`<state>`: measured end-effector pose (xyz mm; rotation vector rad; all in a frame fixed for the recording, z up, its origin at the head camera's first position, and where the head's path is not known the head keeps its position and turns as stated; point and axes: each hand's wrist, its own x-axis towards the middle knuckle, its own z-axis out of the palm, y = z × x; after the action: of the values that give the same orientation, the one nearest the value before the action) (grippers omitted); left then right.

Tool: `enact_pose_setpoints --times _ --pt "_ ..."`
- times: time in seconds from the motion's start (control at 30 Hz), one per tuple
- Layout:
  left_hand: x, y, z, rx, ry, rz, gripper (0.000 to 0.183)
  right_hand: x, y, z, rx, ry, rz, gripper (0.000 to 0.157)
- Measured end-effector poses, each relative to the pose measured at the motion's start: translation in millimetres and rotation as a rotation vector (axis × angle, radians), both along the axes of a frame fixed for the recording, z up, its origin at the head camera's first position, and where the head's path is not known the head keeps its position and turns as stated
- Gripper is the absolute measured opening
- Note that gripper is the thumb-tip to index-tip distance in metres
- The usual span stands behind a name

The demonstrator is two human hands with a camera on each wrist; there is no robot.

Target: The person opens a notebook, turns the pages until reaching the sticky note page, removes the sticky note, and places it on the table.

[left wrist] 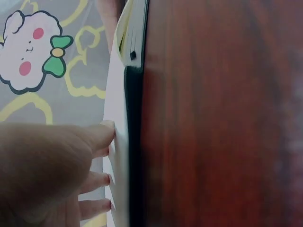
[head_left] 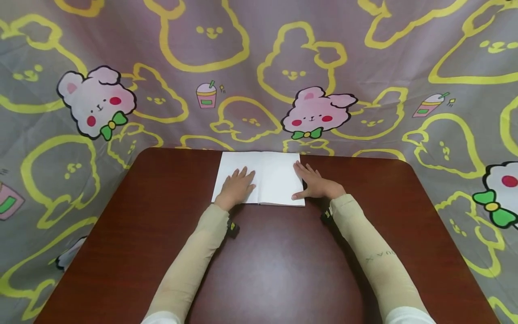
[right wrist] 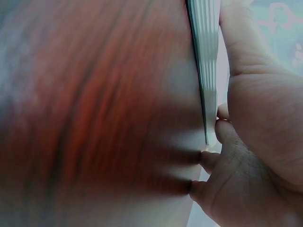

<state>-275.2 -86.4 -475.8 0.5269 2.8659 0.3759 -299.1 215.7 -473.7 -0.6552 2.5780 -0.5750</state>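
Observation:
An open book with blank white pages lies near the far edge of the table. Its dark cover shows along the near edge in the left wrist view. My left hand rests on the left page, fingers spread and fingertips touching the paper. At the book's right edge is my right hand, its thumb and fingers spread apart. The right wrist view shows the stacked page edges beside the thumb, while other fingertips reach down to the tabletop just past the book's corner.
The brown wooden table has rounded far corners. A patterned curtain with cartoon rabbits hangs right behind it and along both sides. Small dark wrist cameras sit under both sleeved forearms.

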Motion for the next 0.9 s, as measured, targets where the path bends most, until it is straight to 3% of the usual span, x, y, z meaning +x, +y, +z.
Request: enact_pose_setpoints --times 0.27,0.63,0.9 --pt "4.3 0.5 0.4 0.009 0.065 -0.150 0.052 -3.4 0.7 0.3 0.009 -0.015 0.015 0.123" --pt "9.0 13.9 12.3 0.094 0.131 -0.251 0.041 -4.2 3.2 3.4 -0.006 -0.014 0.010 0.121" --pt "14.3 28.1 10.9 0.082 0.151 -0.333 0.052 -4.1 3.5 1.4 -0.020 -0.011 0.012 0.119"
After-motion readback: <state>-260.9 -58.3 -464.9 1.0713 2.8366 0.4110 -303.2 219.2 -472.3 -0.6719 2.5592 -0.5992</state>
